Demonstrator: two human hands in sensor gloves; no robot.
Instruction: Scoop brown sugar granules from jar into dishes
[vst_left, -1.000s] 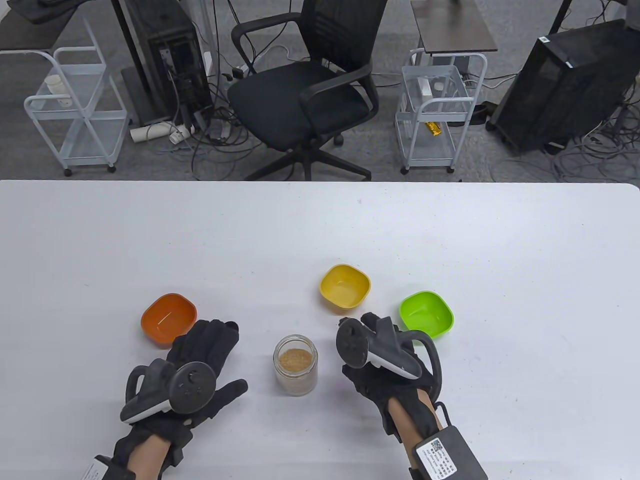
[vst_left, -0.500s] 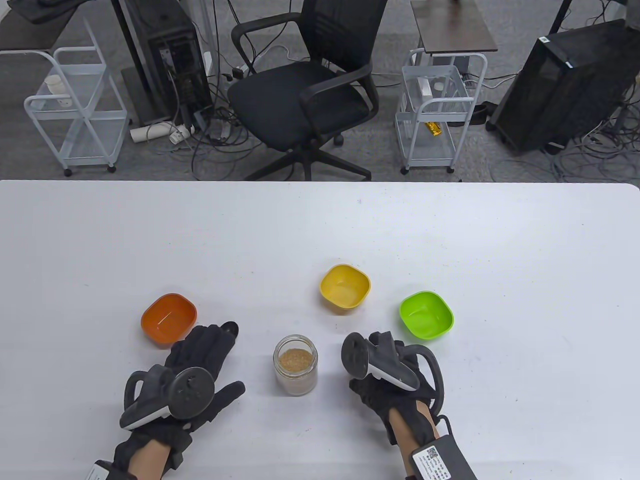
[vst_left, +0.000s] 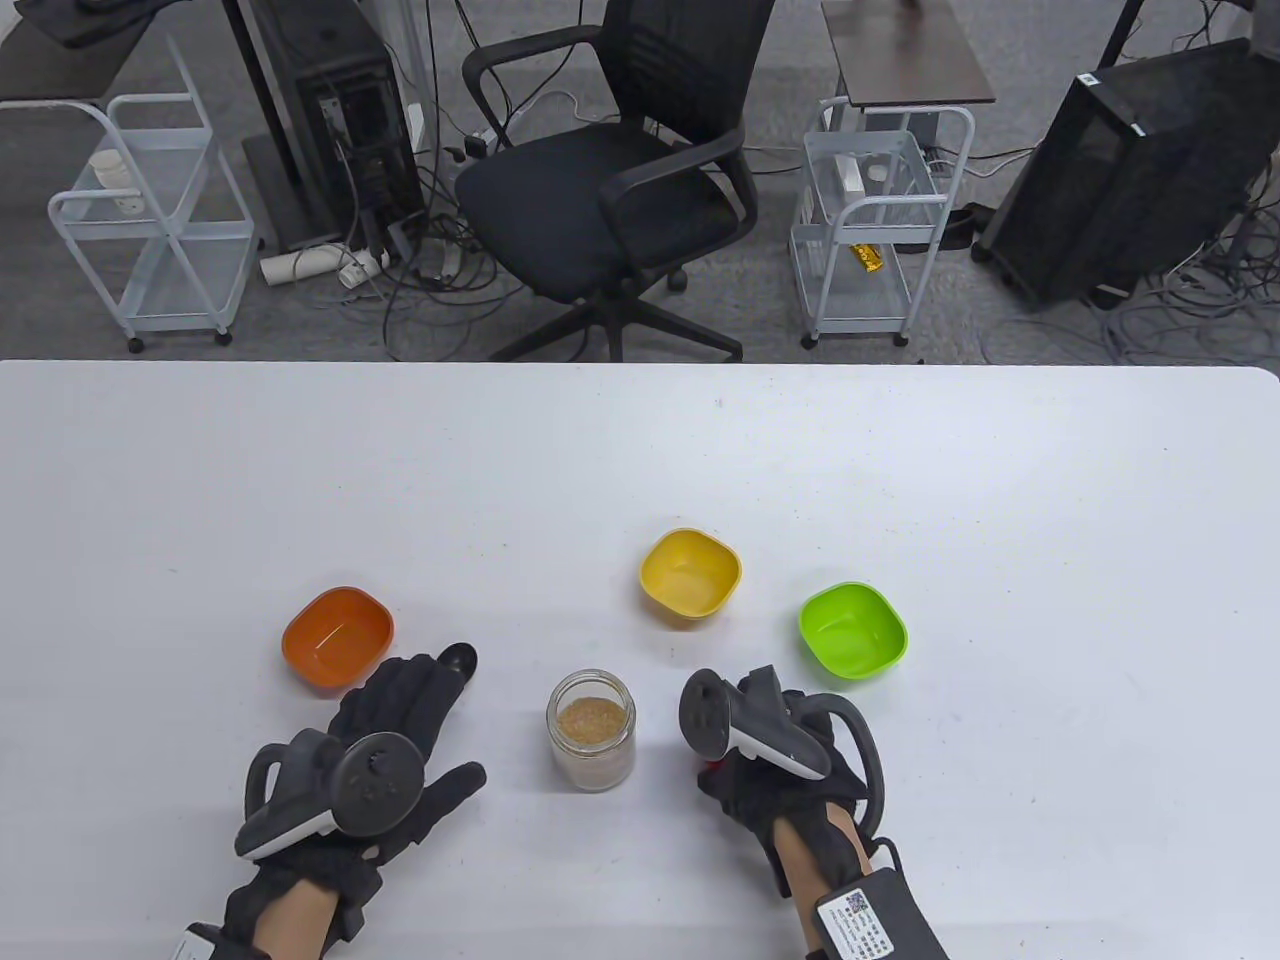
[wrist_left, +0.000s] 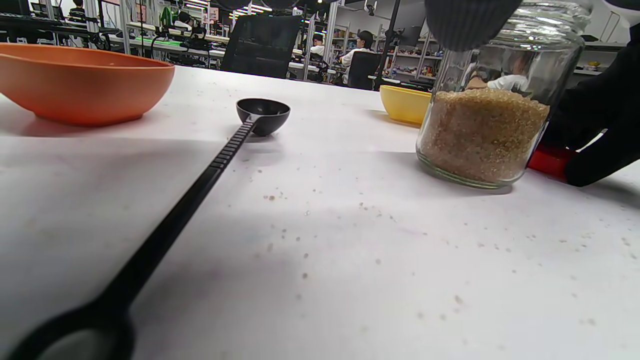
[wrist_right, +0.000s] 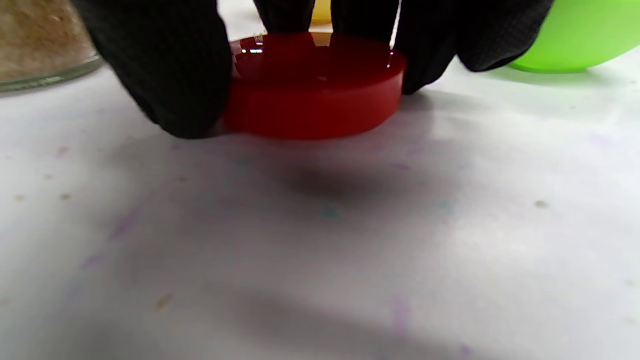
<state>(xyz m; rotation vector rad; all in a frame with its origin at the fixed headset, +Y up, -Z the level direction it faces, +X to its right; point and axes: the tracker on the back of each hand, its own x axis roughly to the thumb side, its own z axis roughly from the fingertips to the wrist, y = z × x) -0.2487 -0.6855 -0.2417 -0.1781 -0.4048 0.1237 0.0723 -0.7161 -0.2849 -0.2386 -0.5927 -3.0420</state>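
An open glass jar (vst_left: 591, 730) of brown sugar stands between my hands; it also shows in the left wrist view (wrist_left: 482, 130). My right hand (vst_left: 760, 775) grips a red lid (wrist_right: 312, 85) by its rim, fingers (wrist_right: 165, 75) around it, just above the table right of the jar. My left hand (vst_left: 455, 720) lies open, fingers spread, over the handle of a black spoon (wrist_left: 262, 114) that lies on the table; its bowl (vst_left: 459, 660) pokes out past the fingertips. An orange dish (vst_left: 338, 640), a yellow dish (vst_left: 690, 573) and a green dish (vst_left: 852, 630) look empty.
Loose sugar grains are scattered on the white table (vst_left: 900, 470) near the jar. The green dish stands close behind my right hand (wrist_right: 575, 40). An office chair (vst_left: 610, 190) and carts stand beyond the far edge.
My right hand has drawn back toward me and lowered, carrying the red lid to the table right of the jar. My left hand has slid slightly toward me.
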